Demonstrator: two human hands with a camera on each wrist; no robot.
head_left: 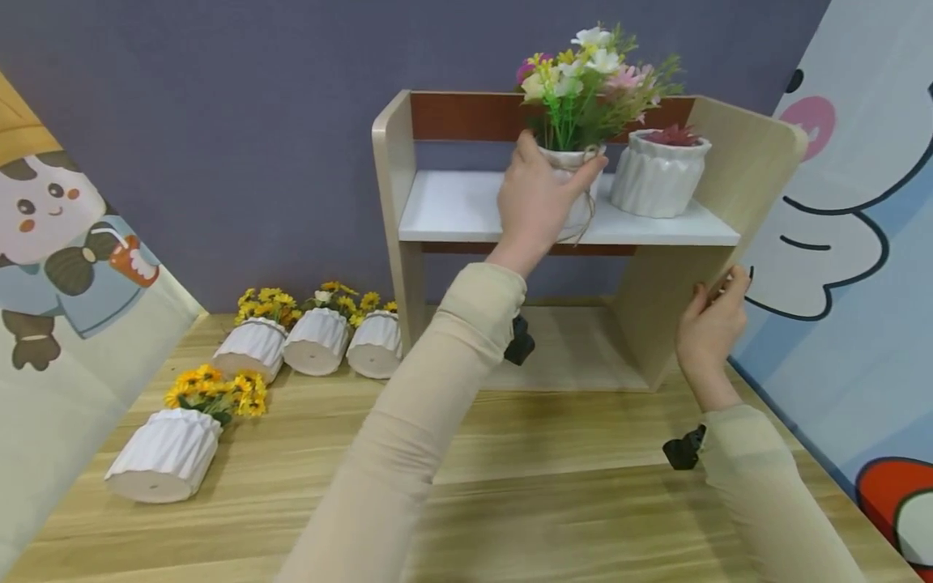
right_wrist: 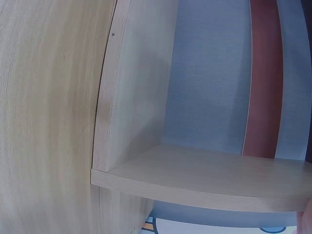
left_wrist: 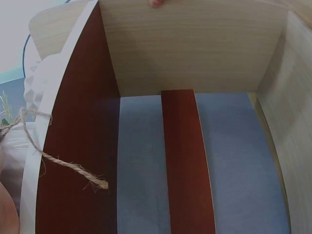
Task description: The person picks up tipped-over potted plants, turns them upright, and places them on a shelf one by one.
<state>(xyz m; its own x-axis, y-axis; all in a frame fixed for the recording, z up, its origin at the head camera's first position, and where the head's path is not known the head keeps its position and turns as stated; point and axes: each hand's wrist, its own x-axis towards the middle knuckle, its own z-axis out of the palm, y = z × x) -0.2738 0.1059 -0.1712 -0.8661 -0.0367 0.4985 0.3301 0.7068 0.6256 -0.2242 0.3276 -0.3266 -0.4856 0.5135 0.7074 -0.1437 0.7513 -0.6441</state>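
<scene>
My left hand (head_left: 535, 202) grips a white flower pot (head_left: 564, 166) by its sides at the upper board of a small wooden shelf (head_left: 437, 210). Mixed white, yellow and pink artificial flowers (head_left: 583, 89) fill this pot. Twine (left_wrist: 73, 165) tied round it hangs loose below the board in the left wrist view. On the shelf's right side panel (head_left: 663, 300), my right hand (head_left: 710, 332) pinches the front edge, thumb inside. Only a bit of that hand shows in the right wrist view. A white ribbed pot with a red succulent (head_left: 659, 174) stands right of the flower pot.
Several white pots with yellow flowers lie tipped over on the wooden table (head_left: 547, 502), the nearest pot (head_left: 168, 453) at front left. A dark wall (head_left: 255, 162) stands behind; cartoon panels (head_left: 860, 267) flank both sides.
</scene>
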